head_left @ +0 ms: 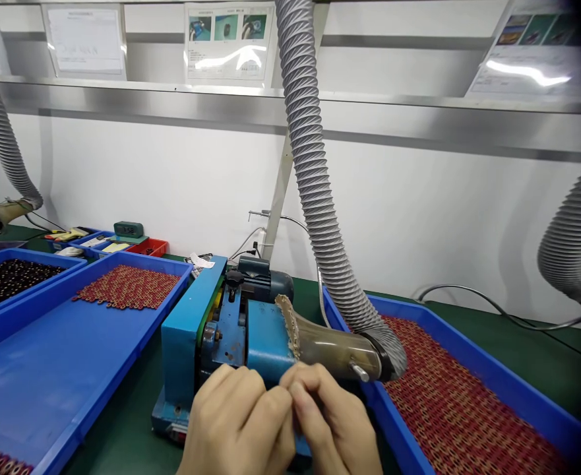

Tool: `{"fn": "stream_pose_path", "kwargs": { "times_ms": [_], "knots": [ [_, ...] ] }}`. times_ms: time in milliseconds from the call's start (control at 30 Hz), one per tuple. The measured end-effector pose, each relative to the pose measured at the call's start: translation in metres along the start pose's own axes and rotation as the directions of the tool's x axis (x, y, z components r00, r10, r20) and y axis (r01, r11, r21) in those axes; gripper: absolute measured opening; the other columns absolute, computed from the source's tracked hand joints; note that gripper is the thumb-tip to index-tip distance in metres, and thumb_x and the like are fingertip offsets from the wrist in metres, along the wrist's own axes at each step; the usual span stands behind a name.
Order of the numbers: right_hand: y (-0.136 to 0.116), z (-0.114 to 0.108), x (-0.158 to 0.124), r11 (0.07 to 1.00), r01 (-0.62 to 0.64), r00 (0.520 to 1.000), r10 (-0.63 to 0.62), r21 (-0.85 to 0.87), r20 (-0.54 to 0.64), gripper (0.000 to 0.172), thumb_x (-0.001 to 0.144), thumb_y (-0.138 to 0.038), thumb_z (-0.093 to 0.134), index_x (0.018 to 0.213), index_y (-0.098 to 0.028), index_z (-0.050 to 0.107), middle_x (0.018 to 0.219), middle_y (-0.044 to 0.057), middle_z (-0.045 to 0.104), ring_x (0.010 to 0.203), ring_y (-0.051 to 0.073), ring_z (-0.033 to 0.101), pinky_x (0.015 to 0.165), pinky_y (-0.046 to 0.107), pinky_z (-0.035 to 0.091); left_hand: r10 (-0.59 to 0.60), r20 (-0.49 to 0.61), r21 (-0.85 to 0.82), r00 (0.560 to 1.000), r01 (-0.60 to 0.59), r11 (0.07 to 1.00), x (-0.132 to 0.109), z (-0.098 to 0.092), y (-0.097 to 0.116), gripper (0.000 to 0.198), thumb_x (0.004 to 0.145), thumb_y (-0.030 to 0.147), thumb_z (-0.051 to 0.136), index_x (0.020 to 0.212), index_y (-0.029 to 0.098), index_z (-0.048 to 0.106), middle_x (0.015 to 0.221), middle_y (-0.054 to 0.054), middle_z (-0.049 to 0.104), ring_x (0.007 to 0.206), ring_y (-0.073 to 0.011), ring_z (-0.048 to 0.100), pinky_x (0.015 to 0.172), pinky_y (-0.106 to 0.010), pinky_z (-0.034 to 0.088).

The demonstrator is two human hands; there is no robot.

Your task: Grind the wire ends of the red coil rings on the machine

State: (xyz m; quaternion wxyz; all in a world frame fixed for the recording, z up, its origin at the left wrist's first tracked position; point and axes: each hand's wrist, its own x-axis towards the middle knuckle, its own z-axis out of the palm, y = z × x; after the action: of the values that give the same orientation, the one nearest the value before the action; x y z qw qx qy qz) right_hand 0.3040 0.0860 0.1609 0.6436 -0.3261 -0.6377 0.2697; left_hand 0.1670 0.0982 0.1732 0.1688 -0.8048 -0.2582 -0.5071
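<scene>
A small blue bench machine (231, 330) with a dark motor at its back stands on the green bench. My left hand (238, 422) and my right hand (334, 422) meet in front of it, fingers curled and pinched together at the machine's front face. What they pinch is hidden by the fingers. A clear suction nozzle (330, 346) on a grey ribbed hose (314, 185) sits just above my right hand.
A blue tray (518, 396) on the right holds several small red rings. Another blue tray (47, 369) on the left has a patch of red rings (129, 287) at its far end. Further trays and small bins stand at far left. A white wall panel rises behind.
</scene>
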Motion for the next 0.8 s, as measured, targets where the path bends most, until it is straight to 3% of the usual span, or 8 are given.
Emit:
{"fn": "stream_pose_path", "kwargs": {
  "times_ms": [67,133,267,400,467,567,667,800],
  "knots": [
    [-0.002,0.003,0.0,0.91,-0.298,0.953,0.267,0.287,0.144,0.041,0.098,-0.045,0.05,0.065,-0.021,0.047,0.05,-0.006,0.037,0.044,0.011,0.034,0.046,0.025,0.031,0.042,-0.021,0.065,0.999,-0.04,0.997,-0.001,0.0,0.0,0.018,0.081,0.001,0.055,0.089,0.017,0.057,0.058,0.002,0.056,0.049,-0.0132,0.041,0.047,-0.029,0.031],
    [-0.004,0.002,0.002,0.801,-0.379,0.925,0.313,0.463,0.216,0.046,0.097,-0.05,0.051,0.061,-0.021,0.048,0.045,-0.007,0.037,0.042,0.011,0.035,0.047,0.024,0.036,-0.025,-0.048,0.008,0.999,0.026,1.0,-0.001,0.0,0.001,0.019,0.082,0.001,0.054,0.088,0.019,0.056,0.058,0.003,0.054,0.049,-0.0125,0.043,0.048,-0.027,0.033],
    [-0.003,-0.007,0.007,0.963,0.02,0.999,-0.03,0.267,0.034,0.01,0.092,-0.027,0.067,0.085,-0.022,0.073,0.074,0.002,0.072,0.071,0.016,0.066,0.07,0.024,0.052,-0.296,-0.007,-0.316,0.955,0.278,0.907,0.002,0.0,0.005,0.021,0.084,0.003,0.048,0.078,0.024,0.049,0.06,0.007,0.047,0.05,-0.008,0.045,0.048,-0.019,0.035],
    [0.002,-0.011,0.007,0.933,0.357,0.927,-0.359,0.042,0.103,0.037,0.085,0.001,0.063,0.107,-0.027,0.071,0.086,0.002,0.076,0.085,0.021,0.072,0.079,0.031,0.056,-0.35,0.043,-0.406,0.936,0.336,0.85,0.004,0.0,0.005,0.021,0.083,0.004,0.047,0.076,0.024,0.048,0.061,0.008,0.045,0.05,-0.0071,0.044,0.047,-0.017,0.033],
    [0.003,-0.007,0.004,0.915,0.394,0.919,-0.391,-0.087,0.055,0.027,0.088,-0.001,0.059,0.097,-0.024,0.07,0.081,0.003,0.073,0.082,0.021,0.071,0.077,0.031,0.054,-0.285,0.019,-0.324,0.958,0.276,0.905,0.003,0.001,0.004,0.02,0.084,0.004,0.048,0.077,0.023,0.048,0.06,0.007,0.046,0.05,-0.0081,0.044,0.047,-0.019,0.033],
    [0.001,0.0,0.001,0.997,0.075,0.997,-0.075,-0.025,-0.017,0.026,0.097,-0.027,0.053,0.074,-0.021,0.061,0.063,0.001,0.06,0.057,0.016,0.057,0.058,0.028,0.045,-0.079,-0.016,-0.074,0.997,0.077,0.994,0.0,0.002,0.003,0.018,0.084,0.003,0.052,0.085,0.021,0.052,0.058,0.005,0.051,0.049,-0.0114,0.043,0.048,-0.026,0.033],
    [-0.002,0.0,0.002,0.863,-0.355,0.932,0.297,0.36,0.207,0.046,0.095,-0.052,0.052,0.06,-0.022,0.05,0.044,-0.007,0.037,0.04,0.011,0.035,0.045,0.025,0.034,-0.006,-0.036,0.041,0.999,0.008,0.999,-0.002,0.002,0.004,0.019,0.083,0.002,0.054,0.09,0.02,0.054,0.057,0.003,0.053,0.049,-0.0131,0.041,0.048,-0.029,0.031],
    [-0.005,-0.009,0.004,0.909,-0.154,0.985,0.108,0.387,0.138,0.032,0.093,-0.043,0.062,0.071,-0.02,0.068,0.059,0.001,0.062,0.059,0.015,0.059,0.062,0.026,0.049,-0.259,-0.027,-0.261,0.966,0.243,0.934,0.0,0.001,0.007,0.022,0.084,0.003,0.049,0.08,0.024,0.048,0.059,0.007,0.045,0.05,-0.009,0.042,0.05,-0.021,0.034]
  ]
}}
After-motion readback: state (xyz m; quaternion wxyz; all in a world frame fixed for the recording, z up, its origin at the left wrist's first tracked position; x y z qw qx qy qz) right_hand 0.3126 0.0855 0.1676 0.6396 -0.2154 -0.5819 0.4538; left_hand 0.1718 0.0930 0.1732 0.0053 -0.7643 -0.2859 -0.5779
